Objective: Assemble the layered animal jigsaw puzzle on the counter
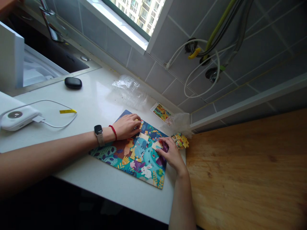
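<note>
A colourful jigsaw board (105, 155) with animal pictures lies on the white counter. My left hand (128, 126) rests over its upper part with the fingers curled down; what is under the fingertips is mostly hidden. Between the thumb and fingers of my right hand (172, 154) is a puzzle piece (157, 145), held at the board's right side. Joined puzzle pieces with a blue elephant (140, 147) sit on the middle of the board, between my hands. A pile of loose puzzle pieces (181, 140) lies just beyond my right hand.
Clear plastic wrappers (129, 91) and a small picture card (160, 111) lie along the wall. A black oval case (73, 83) and a white power bank (20, 118) with a cable are at left, near the sink (72, 60). A wooden panel (244, 169) borders the counter on the right.
</note>
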Demonstrator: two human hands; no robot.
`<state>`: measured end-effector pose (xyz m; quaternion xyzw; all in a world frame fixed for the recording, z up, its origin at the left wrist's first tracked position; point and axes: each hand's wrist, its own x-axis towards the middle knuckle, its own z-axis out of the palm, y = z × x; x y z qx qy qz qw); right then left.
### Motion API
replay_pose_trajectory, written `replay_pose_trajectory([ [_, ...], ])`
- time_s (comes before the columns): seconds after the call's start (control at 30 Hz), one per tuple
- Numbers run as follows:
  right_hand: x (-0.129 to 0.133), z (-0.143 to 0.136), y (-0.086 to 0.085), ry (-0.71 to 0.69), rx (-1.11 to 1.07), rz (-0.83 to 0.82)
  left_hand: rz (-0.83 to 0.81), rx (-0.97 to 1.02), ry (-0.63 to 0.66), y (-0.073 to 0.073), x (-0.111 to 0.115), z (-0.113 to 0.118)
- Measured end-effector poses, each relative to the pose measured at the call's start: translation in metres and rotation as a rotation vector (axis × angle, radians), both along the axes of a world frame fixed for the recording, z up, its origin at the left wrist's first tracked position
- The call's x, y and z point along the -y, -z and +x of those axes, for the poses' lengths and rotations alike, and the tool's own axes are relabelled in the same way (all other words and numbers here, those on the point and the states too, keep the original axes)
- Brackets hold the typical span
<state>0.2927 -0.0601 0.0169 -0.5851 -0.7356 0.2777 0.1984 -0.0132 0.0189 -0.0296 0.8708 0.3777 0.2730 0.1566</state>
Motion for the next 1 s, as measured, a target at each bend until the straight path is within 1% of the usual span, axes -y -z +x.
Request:
replay_pose_trajectory([
  [0.07,0.000,-0.001,-0.001,-0.008,-0.001,0.002,0.009,0.012,-0.026,0.000,0.000,0.000],
  [0.13,0.001,-0.004,-0.002,-0.017,-0.004,0.007,0.018,0.027,-0.008,-0.001,0.000,0.000],
  [0.2,0.002,-0.008,-0.002,-0.034,-0.009,0.015,0.020,0.041,0.071,0.000,0.002,0.001],
  [0.33,0.003,-0.015,-0.001,-0.085,-0.023,0.038,-0.014,0.021,0.291,0.002,0.008,0.002],
  [0.4,0.003,-0.018,0.000,-0.100,-0.031,0.046,-0.035,-0.001,0.345,0.004,0.010,0.003],
  [0.67,0.004,-0.022,0.004,-0.118,-0.002,0.059,-0.066,-0.044,0.332,0.005,0.010,0.004],
  [1.0,0.007,-0.024,0.002,-0.151,0.047,0.060,-0.055,0.012,0.324,0.009,0.011,0.004],
])
